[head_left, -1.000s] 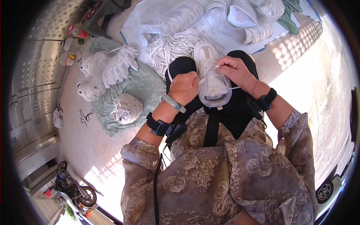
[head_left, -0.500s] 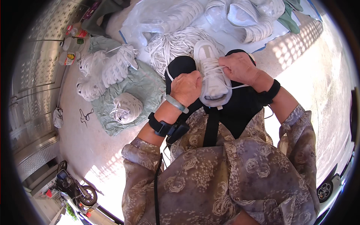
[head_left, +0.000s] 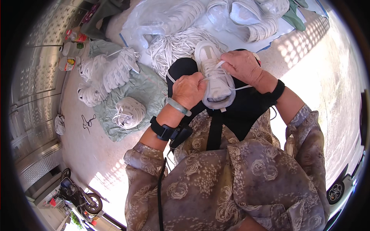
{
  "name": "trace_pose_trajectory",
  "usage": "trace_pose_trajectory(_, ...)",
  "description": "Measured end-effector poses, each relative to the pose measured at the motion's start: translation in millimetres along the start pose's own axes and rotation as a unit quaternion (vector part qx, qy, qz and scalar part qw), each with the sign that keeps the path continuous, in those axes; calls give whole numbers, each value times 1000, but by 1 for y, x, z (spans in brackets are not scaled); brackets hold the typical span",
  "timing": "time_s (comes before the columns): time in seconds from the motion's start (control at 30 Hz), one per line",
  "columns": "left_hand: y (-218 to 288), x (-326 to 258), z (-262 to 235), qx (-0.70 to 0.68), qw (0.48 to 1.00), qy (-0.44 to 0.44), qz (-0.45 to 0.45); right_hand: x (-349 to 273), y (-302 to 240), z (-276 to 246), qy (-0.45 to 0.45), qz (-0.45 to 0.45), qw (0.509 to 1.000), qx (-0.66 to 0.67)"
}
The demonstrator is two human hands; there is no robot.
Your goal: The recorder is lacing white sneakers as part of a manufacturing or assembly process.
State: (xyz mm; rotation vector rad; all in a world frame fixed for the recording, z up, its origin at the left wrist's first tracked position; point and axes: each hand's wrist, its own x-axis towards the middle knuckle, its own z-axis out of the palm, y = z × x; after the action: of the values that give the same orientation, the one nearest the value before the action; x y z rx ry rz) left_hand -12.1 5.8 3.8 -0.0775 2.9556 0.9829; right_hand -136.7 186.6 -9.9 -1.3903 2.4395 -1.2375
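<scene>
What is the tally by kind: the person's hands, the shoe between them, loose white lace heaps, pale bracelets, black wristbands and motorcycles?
Hands: 2 (left hand, right hand)
Shoe between the hands: 1
White lace heap: 1
Pale bracelet: 1
Black wristbands: 2
Motorcycle: 1
Total: 8

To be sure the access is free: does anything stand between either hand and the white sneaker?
Nothing visible does. The left hand is right beside the white sneaker; the right hand pinches its shoelace at the opposite side.
</scene>
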Motion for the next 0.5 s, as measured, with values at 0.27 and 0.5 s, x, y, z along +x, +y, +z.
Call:
trace_pose_trajectory(0.27, 0, 1, 5, 9, 1000, 5, 10, 2, -16, 0, 124, 343, 738, 568)
trace_pose_trajectory(0.5, 6, 2, 1, -2, 999, 13, 34, -1, -2, -39, -42, 89, 971, -216)
